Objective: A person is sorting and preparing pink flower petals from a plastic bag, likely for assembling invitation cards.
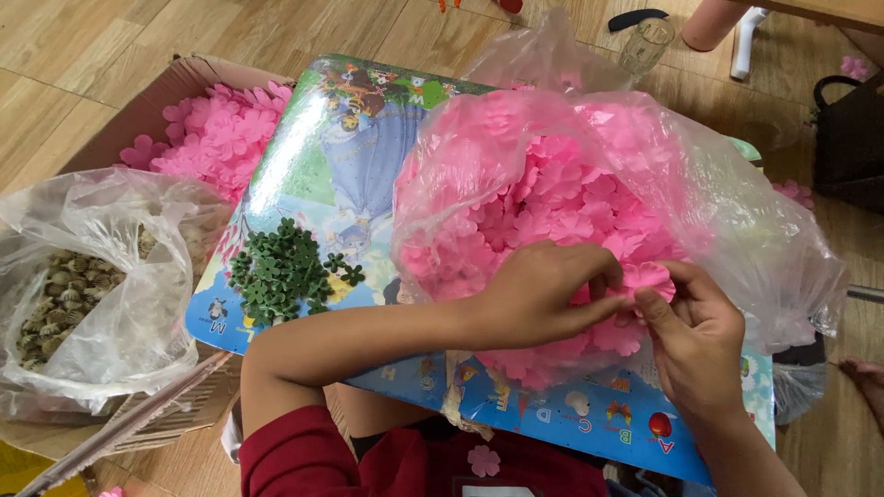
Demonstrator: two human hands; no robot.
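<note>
I see left hand [539, 294] and right hand [692, 333] pinching one pink fabric flower petal [649, 276] together, just above open clear plastic bag of pink petals [552, 198]. Risk: thin layers slip, petal drops into heap below grip.

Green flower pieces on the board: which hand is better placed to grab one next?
Probably left. The left hand lies nearer the green pieces; the right hand pinches the pink petal on the far side.

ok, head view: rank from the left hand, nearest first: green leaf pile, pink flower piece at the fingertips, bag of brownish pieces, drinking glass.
1. Pink flower piece, pinched between both hands, just right of the left hand.
2. Green leaf pile, to its left on the board.
3. Bag of brownish pieces, far left.
4. Drinking glass, top edge.
</note>
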